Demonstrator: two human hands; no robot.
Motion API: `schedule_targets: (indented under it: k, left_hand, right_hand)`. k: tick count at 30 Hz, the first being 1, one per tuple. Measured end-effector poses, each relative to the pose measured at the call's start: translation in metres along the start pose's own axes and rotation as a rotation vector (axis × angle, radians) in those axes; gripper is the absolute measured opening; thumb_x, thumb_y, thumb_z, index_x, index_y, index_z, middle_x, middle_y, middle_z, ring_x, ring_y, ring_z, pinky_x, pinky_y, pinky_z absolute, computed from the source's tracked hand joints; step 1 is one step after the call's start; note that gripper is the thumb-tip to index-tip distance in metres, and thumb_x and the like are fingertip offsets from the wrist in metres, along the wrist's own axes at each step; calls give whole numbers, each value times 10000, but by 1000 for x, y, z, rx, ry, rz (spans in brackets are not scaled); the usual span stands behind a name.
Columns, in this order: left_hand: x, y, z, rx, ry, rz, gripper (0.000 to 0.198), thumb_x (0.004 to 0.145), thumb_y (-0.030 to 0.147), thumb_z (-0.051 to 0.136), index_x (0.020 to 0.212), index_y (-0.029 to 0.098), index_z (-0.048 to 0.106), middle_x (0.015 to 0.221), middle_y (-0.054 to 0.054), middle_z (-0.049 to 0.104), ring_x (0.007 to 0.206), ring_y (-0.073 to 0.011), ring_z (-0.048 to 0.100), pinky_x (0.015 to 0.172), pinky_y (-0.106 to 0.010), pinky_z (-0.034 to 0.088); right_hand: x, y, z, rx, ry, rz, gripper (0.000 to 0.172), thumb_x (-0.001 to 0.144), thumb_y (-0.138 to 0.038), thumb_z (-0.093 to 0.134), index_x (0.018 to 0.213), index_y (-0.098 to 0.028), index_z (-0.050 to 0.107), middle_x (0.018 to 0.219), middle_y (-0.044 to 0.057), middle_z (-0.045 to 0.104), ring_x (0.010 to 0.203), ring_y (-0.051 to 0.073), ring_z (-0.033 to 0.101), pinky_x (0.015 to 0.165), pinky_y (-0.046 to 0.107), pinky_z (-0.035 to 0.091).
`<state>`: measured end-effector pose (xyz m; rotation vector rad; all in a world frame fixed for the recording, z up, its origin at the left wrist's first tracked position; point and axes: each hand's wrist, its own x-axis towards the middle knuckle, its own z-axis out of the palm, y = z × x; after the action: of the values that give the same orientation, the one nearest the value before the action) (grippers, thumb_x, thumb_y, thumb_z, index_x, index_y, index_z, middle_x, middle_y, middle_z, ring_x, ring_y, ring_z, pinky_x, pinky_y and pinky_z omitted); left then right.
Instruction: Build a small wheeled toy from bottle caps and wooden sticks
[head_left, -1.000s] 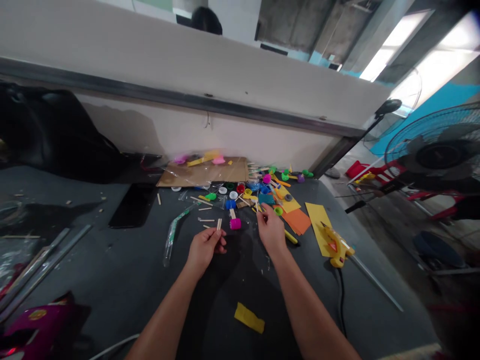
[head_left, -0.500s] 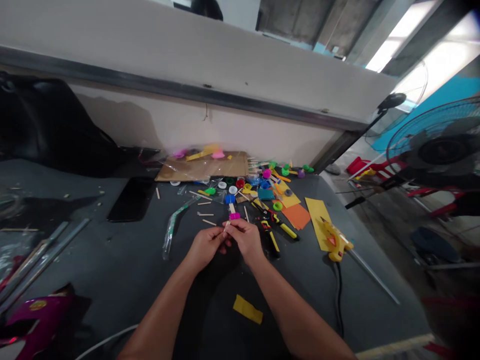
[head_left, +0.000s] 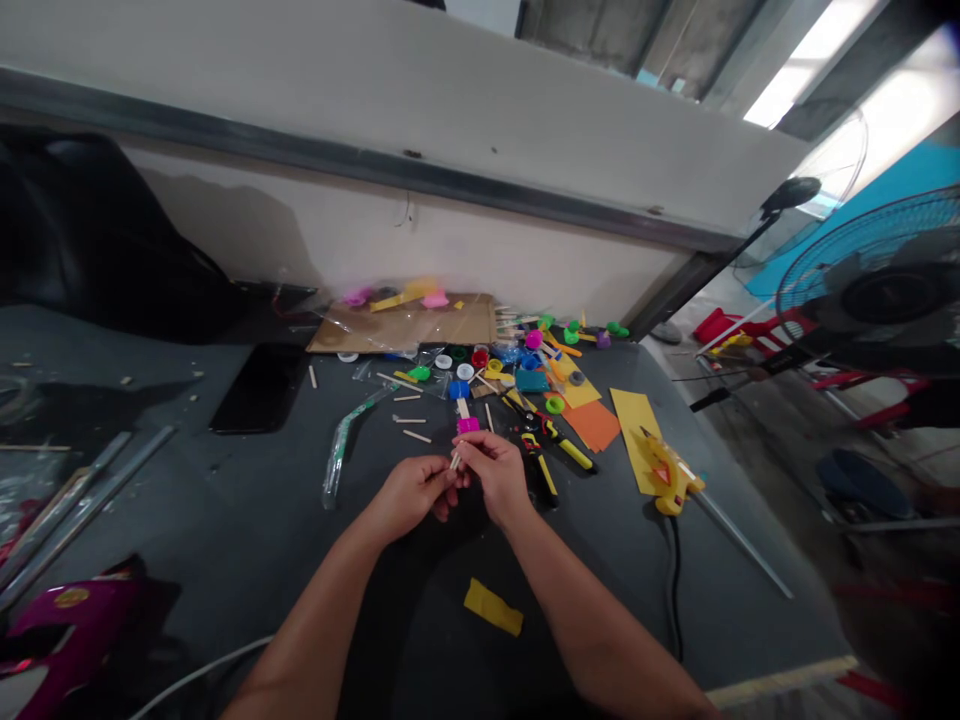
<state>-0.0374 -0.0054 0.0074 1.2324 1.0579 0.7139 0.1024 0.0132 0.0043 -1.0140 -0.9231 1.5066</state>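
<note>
My left hand [head_left: 411, 498] and my right hand [head_left: 495, 479] meet over the middle of the table, fingertips pinched together. Between them are short, pale wooden sticks [head_left: 454, 461], partly covered by the fingers. Just beyond the fingers lies a piece with a magenta cap [head_left: 468, 426] and a blue cap [head_left: 459, 390], joined by pale sticks [head_left: 463, 408]. Loose short sticks [head_left: 416, 436] are scattered to its left. Pliers with yellow and black handles [head_left: 546, 470] lie right of my right hand. A yellow strip [head_left: 493, 607] rests between my forearms.
A yellow glue gun [head_left: 673, 487] with a black cable sits at right on yellow paper [head_left: 632, 425]. Orange paper [head_left: 595, 430] and several bottle caps lie farther back. A black phone [head_left: 257, 388], a bent plastic-wrapped strip [head_left: 341, 450] and a magenta tool [head_left: 67, 620] are at left.
Both hands stay pinched together near the same place. The pale sticks now show more clearly between the fingertips. The whole view has shifted slightly.
</note>
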Motion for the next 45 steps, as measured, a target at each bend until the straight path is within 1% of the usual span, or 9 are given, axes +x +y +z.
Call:
schedule_targets:
  k: [3,7,15,23,29,32,36,42,45]
  left_hand:
    - [-4,5,-2,-124,-7,39,258,818,395,540,825,150,620,636,18,589,499,-97,565,522,-235,483]
    - [-7,8,-3,-171,-17,74,245,806,367,583,910,151,632,701,7,625,546,-92,587,573,-234,488]
    - [-2,1,-2,-7,98,91,272,832,394,537,814,145,645,648,-2,630,521,-109,598,547,-227,472]
    - [0,2,1,83,169,118,299,841,413,483,784,162,636,631,11,601,504,-118,580,522,-227,469]
    - [2,1,1,204,439,118,285,838,417,487,700,183,575,596,28,577,487,-121,570,512,-220,439]
    - [1,-2,-1,297,509,147,278,857,413,466,747,191,591,615,28,587,498,-123,576,520,-219,438]
    - [0,-4,0,402,488,194,280,860,411,467,788,195,630,656,8,621,518,-128,581,522,-217,444]
    - [0,-3,5,347,428,145,302,849,435,483,804,186,648,672,3,639,502,-129,581,498,-218,447]
    - [0,-3,5,360,458,141,289,838,428,504,785,188,655,646,10,635,505,-128,575,510,-216,442]
  right_hand:
    - [0,-4,-2,134,54,56,177,656,-277,734,763,-146,683,536,-25,613,445,91,544,397,185,389]
    - [-1,-8,-1,231,107,103,221,609,-289,774,734,-137,674,537,-17,614,468,88,545,409,178,409]
    - [-3,-2,2,206,117,62,188,636,-275,751,745,-143,673,528,-23,614,458,90,541,421,187,414]
    - [-4,3,4,132,205,-55,137,666,-257,718,743,-155,668,562,-24,625,507,99,539,453,202,430]
    - [-4,5,6,83,246,-51,149,654,-268,722,745,-159,675,598,-25,610,539,108,551,445,206,446]
    - [-5,6,8,65,248,-50,148,645,-266,728,736,-161,674,619,-20,611,551,112,558,444,209,456]
    - [-5,8,7,111,260,-53,159,651,-273,728,751,-165,667,618,-19,615,567,120,571,473,225,484]
    - [-4,9,6,95,270,-78,136,668,-259,714,755,-166,667,623,-22,630,562,118,576,488,232,491]
    - [-5,8,8,60,286,-79,134,667,-266,706,748,-169,661,616,-24,627,559,124,581,461,225,470]
